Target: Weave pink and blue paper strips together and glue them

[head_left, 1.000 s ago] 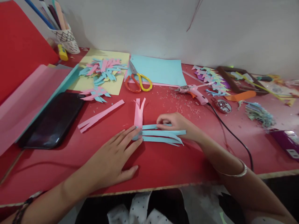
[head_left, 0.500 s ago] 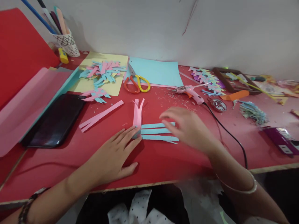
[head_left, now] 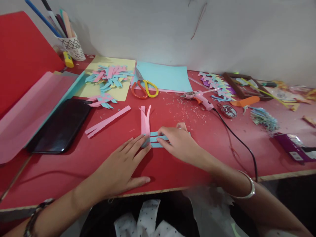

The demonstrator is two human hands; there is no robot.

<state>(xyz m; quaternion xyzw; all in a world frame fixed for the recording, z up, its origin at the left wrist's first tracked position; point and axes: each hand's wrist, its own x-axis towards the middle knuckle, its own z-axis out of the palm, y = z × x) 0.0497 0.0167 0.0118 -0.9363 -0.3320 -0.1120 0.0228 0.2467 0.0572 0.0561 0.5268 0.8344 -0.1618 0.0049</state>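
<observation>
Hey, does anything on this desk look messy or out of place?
Yes: small pale shavings litter the red table around the pink glue gun, looking like unswept waste. Otherwise, little stands out; the visible parts of the blue strips near the right hand look undamaged.

Two hands: one left hand (head_left: 125, 161), one right hand (head_left: 181, 144). Three blue strips (head_left: 154, 139) show between them. One each of loose pink strip (head_left: 108, 121), glue gun (head_left: 204, 100), phone (head_left: 60, 126), cup (head_left: 74, 49), tray (head_left: 231, 86), tassel (head_left: 264, 118), bangle (head_left: 252, 189) and yellow sheet (head_left: 120, 94). One pair of scissors (head_left: 140, 78). The scraps (head_left: 112, 74) overlap too much to count.
</observation>
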